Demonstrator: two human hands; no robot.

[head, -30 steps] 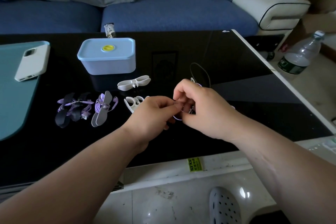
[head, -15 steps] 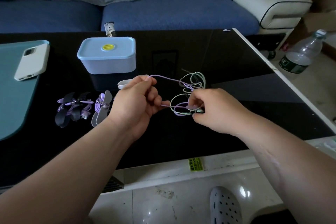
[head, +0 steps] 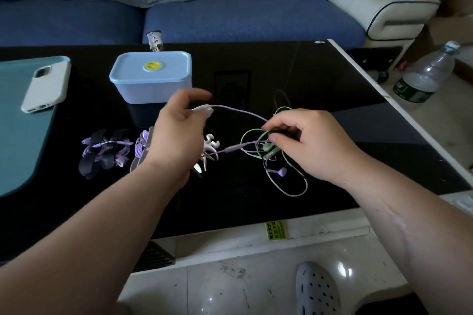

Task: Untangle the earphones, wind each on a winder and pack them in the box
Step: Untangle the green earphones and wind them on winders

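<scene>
A tangle of purple and green earphone cables (head: 271,151) lies right of centre on the black table (head: 256,202). My right hand (head: 314,146) pinches the knot at its top. A purple cable (head: 240,111) arches from the knot to my left hand (head: 179,133), which holds it; a second purple strand leaves below that hand. One purple earbud (head: 280,172) rests on the glass. Two white winders (head: 211,147) lie behind my left hand, partly hidden. Two wound purple earphones (head: 102,153) sit to the left. The light blue box (head: 151,77) stands behind, lid on.
A white phone (head: 46,87) lies on a teal mat (head: 15,135) at the left. The table's white edge runs along the right and front. A plastic bottle (head: 422,79) stands on the floor right of the table, a sofa (head: 230,15) behind it.
My hands were together over the tangle, then drew apart. My left hand moved left and up, drawing a purple cable out of the knot; my right hand stayed on the knot.
</scene>
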